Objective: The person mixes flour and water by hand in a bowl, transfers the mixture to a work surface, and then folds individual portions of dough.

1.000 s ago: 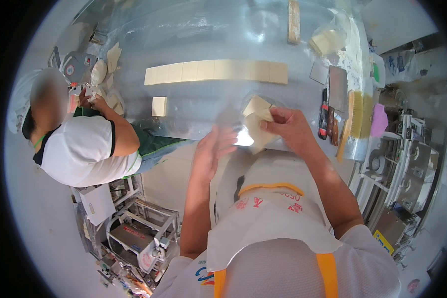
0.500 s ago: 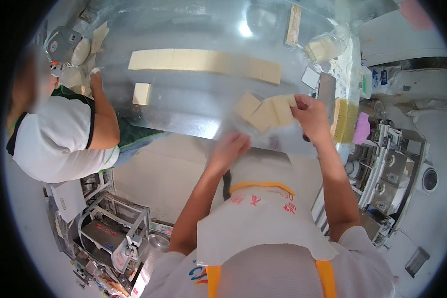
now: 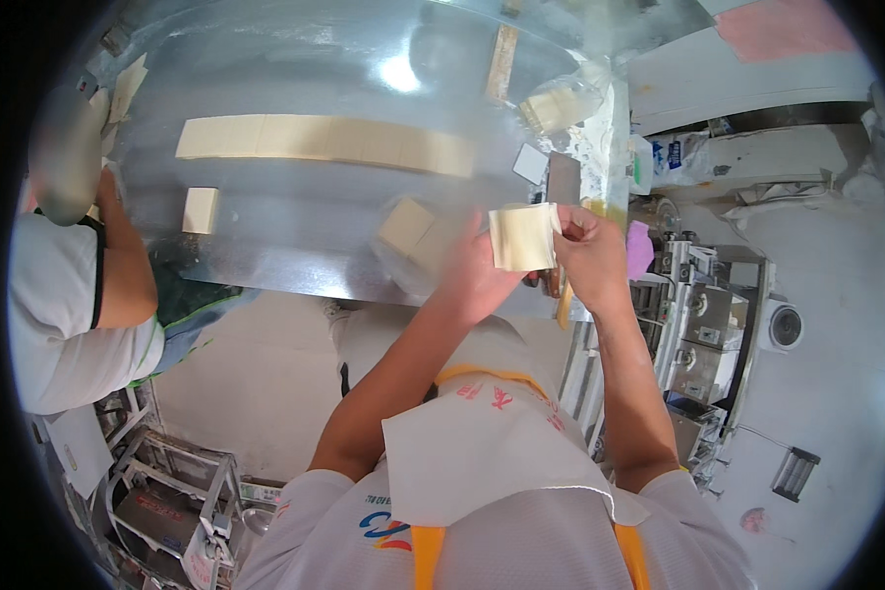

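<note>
A small stack of pale square dough sheets (image 3: 523, 238) is held above the near edge of the metal table. My left hand (image 3: 477, 267), slightly blurred, supports it from the left and below, palm up. With thumb and fingers closed, my right hand (image 3: 592, 254) pinches the stack's right edge. Just left of my hands, more dough squares (image 3: 411, 228) lie overlapping on the table, partly blurred. Farther back stretches a long row of dough squares (image 3: 324, 141), and a separate dough block (image 3: 201, 209) sits nearer at the left.
Right of the row are a white square card (image 3: 531, 163), a flat dark blade (image 3: 563, 179), a wooden stick (image 3: 502, 63) and a plastic bag of pale pieces (image 3: 559, 108). A co-worker's arm (image 3: 123, 256) reaches over the table's left end. Metal equipment (image 3: 713, 324) stands at right.
My left hand has risen rightward from the table edge to the dough sheets. The stack has been lifted off the table toward me, leaving other squares behind. The view has shifted right.
</note>
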`<state>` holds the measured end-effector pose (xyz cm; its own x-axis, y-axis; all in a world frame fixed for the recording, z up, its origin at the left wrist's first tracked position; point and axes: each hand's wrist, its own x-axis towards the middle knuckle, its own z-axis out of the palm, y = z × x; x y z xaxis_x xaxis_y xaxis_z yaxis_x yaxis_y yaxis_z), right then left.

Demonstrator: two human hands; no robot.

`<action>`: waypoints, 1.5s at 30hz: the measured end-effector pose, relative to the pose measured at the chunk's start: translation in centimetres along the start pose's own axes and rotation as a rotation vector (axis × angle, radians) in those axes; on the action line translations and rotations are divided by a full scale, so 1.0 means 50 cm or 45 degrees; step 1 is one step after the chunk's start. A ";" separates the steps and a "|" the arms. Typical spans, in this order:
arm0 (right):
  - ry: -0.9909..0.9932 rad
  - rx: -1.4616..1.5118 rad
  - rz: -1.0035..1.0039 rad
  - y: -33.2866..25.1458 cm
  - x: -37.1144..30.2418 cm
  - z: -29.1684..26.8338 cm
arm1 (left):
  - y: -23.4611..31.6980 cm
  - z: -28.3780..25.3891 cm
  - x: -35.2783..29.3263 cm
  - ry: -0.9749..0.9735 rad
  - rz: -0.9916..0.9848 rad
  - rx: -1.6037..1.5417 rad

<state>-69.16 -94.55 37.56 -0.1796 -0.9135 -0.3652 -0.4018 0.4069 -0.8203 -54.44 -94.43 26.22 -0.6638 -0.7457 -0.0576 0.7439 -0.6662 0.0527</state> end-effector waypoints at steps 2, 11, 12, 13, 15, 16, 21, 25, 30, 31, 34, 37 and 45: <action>-0.019 0.125 0.067 0.005 -0.011 -0.031 | 0.006 0.057 -0.025 0.142 0.045 0.380; -0.476 0.913 -0.015 0.020 -0.026 -0.109 | 0.053 0.235 -0.153 0.103 0.190 0.751; -0.585 0.990 -0.028 0.020 -0.022 -0.111 | 0.048 0.245 -0.159 0.093 0.251 0.827; -0.555 1.008 -0.042 0.008 -0.027 -0.096 | 0.045 0.253 -0.160 0.081 0.312 0.906; -0.539 1.042 -0.011 0.017 -0.016 -0.098 | 0.044 0.253 -0.151 0.100 0.340 1.045; -0.548 1.061 0.002 0.022 -0.014 -0.095 | 0.044 0.248 -0.151 0.117 0.322 0.991; -0.629 1.056 0.059 0.037 0.006 -0.089 | 0.050 0.238 -0.158 0.179 0.313 0.924; -0.466 0.706 -0.004 0.013 0.020 -0.060 | 0.063 0.209 -0.190 0.257 0.396 0.953; 0.244 -1.095 -0.381 -0.022 0.030 0.006 | 0.062 -0.031 -0.236 0.820 0.014 1.027; 0.130 -0.709 -0.185 0.004 0.049 0.004 | 0.052 -0.078 -0.241 0.894 -0.027 1.089; -0.136 -0.370 0.139 -0.001 0.047 0.058 | 0.043 -0.167 -0.229 0.817 0.009 0.703; -0.481 0.006 0.044 0.001 0.049 0.131 | 0.052 -0.211 -0.178 0.662 0.045 0.132; -0.851 -0.138 0.082 0.167 0.216 0.236 | 0.059 -0.238 -0.183 0.610 0.268 0.133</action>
<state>-63.89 -101.03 21.55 0.3734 -0.6775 -0.6336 -0.5028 0.4262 -0.7520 -45.25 -89.46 15.05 -0.3734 -0.7924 -0.4824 0.8292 -0.5182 0.2093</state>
